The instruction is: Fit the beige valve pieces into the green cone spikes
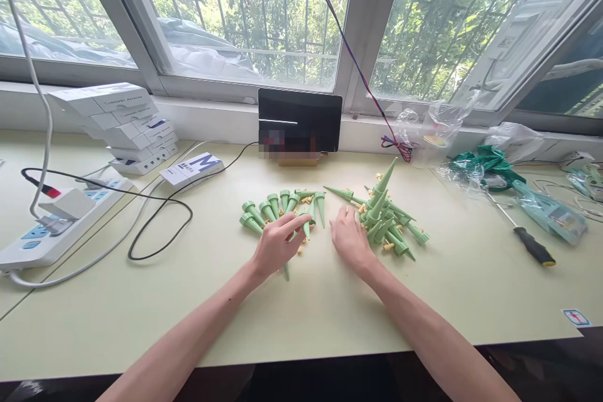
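Observation:
Two groups of green cone-shaped plastic spikes lie on the pale green table (301, 320). The left group (276, 206) is laid out in a fanned row; the right group (386, 217) is a loose pile. My left hand (277, 244) rests at the near edge of the row, fingers curled round one green spike (306, 226) that also pokes out below the hand. My right hand (348, 237) lies palm down at the left edge of the pile, fingers stretched toward it and touching the spikes. Small yellow pieces (388, 246) are scattered among the spikes.
A dark tablet (299, 119) stands at the back centre under the window. At left are a stack of white boxes (127, 129), a power strip (51, 226) and a looping black cable (160, 213). At right lie a screwdriver (532, 245), plastic bags (424, 129) and green packaged parts (490, 166).

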A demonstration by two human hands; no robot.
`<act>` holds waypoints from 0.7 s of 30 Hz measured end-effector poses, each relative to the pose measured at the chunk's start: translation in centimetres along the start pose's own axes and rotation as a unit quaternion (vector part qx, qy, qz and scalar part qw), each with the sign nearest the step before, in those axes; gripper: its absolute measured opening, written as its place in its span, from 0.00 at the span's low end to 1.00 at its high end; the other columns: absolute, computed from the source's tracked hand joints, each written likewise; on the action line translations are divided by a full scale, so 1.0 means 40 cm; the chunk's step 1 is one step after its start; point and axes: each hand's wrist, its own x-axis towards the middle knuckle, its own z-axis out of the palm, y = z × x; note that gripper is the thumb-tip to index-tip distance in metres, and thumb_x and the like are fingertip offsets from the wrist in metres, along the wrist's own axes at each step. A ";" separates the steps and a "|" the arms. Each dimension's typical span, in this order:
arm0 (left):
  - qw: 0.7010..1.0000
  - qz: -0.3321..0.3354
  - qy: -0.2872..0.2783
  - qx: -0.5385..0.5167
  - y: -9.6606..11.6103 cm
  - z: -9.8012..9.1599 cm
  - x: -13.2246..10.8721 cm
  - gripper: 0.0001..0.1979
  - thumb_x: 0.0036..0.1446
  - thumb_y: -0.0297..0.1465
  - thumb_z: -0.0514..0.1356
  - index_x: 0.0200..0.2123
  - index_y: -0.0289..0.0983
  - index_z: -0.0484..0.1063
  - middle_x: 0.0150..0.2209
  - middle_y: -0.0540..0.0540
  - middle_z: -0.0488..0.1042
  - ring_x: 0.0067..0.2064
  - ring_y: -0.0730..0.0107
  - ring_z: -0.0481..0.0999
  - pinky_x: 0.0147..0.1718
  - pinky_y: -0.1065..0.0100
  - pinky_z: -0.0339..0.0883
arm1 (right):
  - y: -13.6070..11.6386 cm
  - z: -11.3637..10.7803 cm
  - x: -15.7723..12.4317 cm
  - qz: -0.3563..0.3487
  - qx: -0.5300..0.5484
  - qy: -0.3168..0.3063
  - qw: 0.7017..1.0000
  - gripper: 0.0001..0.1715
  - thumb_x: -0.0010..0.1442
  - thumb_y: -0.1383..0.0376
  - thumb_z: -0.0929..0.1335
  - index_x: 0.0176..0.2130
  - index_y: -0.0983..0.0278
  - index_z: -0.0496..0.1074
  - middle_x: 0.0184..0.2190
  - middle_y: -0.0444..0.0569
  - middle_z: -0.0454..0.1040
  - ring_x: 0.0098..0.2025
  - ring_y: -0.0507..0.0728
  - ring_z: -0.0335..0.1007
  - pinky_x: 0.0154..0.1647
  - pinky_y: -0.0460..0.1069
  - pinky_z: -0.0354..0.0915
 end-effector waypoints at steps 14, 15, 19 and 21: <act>1.000 0.011 0.018 0.011 -0.004 -0.007 0.005 0.09 0.61 0.26 0.59 0.44 0.40 0.76 0.25 0.54 0.65 0.22 0.78 0.56 0.24 0.75 0.57 | -0.017 -0.017 -0.039 -0.012 0.000 -0.043 0.999 0.21 0.70 0.61 0.61 0.54 0.74 0.63 0.52 0.69 0.69 0.38 0.61 0.78 0.33 0.50 0.69; 1.000 0.010 0.017 0.013 -0.006 -0.007 0.005 0.09 0.61 0.26 0.59 0.44 0.41 0.76 0.25 0.54 0.65 0.22 0.78 0.56 0.24 0.75 0.57 | -0.018 -0.017 -0.040 -0.012 -0.002 -0.050 0.999 0.21 0.70 0.61 0.61 0.55 0.75 0.64 0.51 0.70 0.69 0.38 0.62 0.79 0.33 0.50 0.69; 1.000 0.007 0.013 0.018 -0.008 -0.011 0.007 0.09 0.61 0.26 0.60 0.43 0.40 0.77 0.25 0.54 0.66 0.22 0.78 0.55 0.24 0.75 0.58 | -0.032 -0.016 -0.057 -0.030 -0.002 -0.065 0.997 0.25 0.71 0.61 0.60 0.60 0.76 0.61 0.55 0.75 0.68 0.39 0.63 0.80 0.35 0.51 0.71; 1.000 0.003 0.014 0.021 -0.007 -0.014 0.010 0.08 0.62 0.27 0.59 0.43 0.40 0.77 0.24 0.54 0.65 0.22 0.78 0.56 0.24 0.75 0.58 | -0.040 -0.015 -0.068 -0.046 0.006 -0.072 0.996 0.27 0.71 0.62 0.60 0.62 0.75 0.58 0.59 0.77 0.64 0.41 0.63 0.80 0.36 0.52 0.72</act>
